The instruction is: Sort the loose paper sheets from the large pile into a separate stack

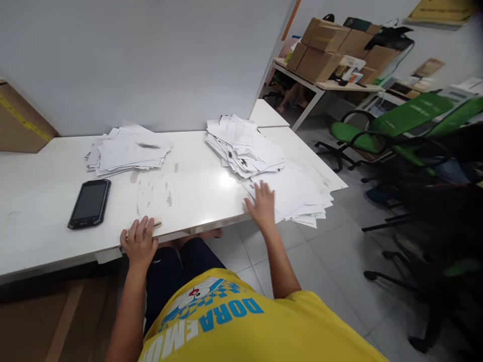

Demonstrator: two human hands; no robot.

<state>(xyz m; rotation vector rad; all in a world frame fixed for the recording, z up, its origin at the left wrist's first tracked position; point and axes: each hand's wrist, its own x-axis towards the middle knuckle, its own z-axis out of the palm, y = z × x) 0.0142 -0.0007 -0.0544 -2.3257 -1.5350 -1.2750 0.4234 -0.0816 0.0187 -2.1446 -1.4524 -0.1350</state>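
My left hand (139, 242) rests on the front edge of the white table (196, 196), fingers laid over the top. Beside its fingertips is a small beige piece with a dark line (157, 222), too small to name. My right hand (263, 205) is open, its fingers spread at the left edge of a loose fan of white paper sheets (302, 196). Behind it stands a thick, uneven stack of papers (247, 146) with dark smudges. Another paper stack (130, 150), with a dark scribble on top, lies further left. A black handheld device (89, 203) lies left of my left hand.
A grey panel (143, 60) rises behind the table. At the far left is a cardboard box (22, 120) with yellow tape. Green office chairs (396, 120) stand on the right. More boxes (324, 48) sit on a desk behind, where a person's legs (292, 95) show.
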